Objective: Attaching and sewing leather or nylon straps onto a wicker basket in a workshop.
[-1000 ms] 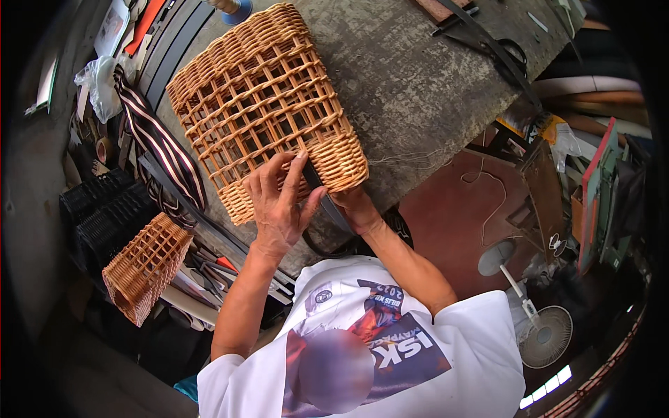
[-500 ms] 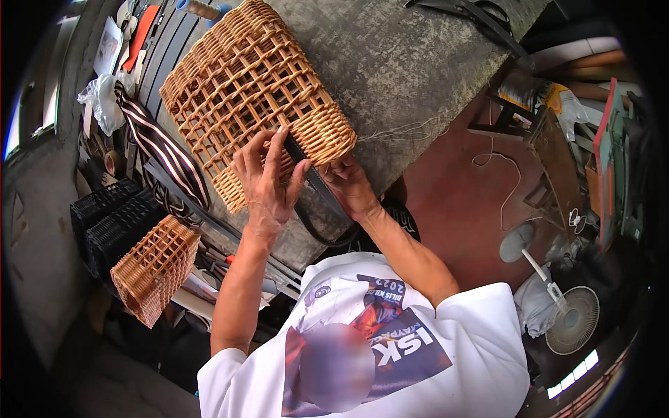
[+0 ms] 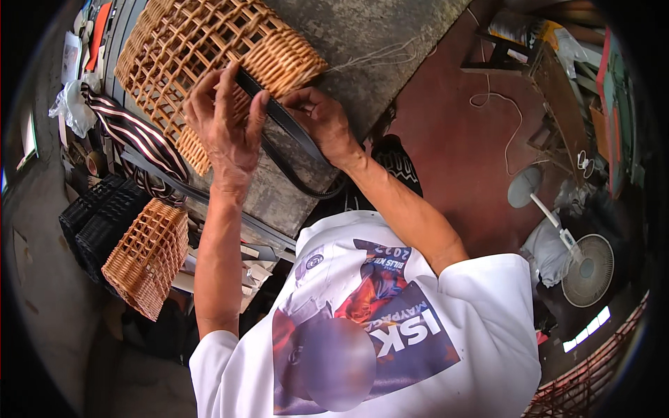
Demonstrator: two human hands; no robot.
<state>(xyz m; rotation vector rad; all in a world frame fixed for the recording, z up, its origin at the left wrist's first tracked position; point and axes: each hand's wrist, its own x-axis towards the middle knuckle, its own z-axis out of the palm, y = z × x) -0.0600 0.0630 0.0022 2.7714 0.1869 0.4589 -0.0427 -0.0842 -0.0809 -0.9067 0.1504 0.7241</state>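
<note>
A tan woven wicker basket [image 3: 202, 49] lies on its side on the grey worktable, its open lattice facing up. A black leather strap [image 3: 293, 132] runs from the basket's near side and loops down past the table edge. My left hand [image 3: 226, 132] is at the basket's near side, with fingers and thumb about the strap's upper end. Just right of the strap is my right hand [image 3: 326, 125], its fingers curled together by the basket's densely woven band. The strap and shadow partly hide those fingertips, and whatever they pinch cannot be made out.
Loose pale thread [image 3: 376, 56] trails over the worktable [image 3: 348, 28]. A striped cloth [image 3: 136, 136] hangs at the left, above black baskets [image 3: 101, 216] and a smaller tan basket [image 3: 148, 254]. At right stand a fan [image 3: 587, 270] and leaning boards [image 3: 568, 104] over red floor.
The basket and table have shifted up and left in the picture. My right hand has drawn slightly away from the basket's band, showing more of its curled fingers. My left hand stays at the strap.
</note>
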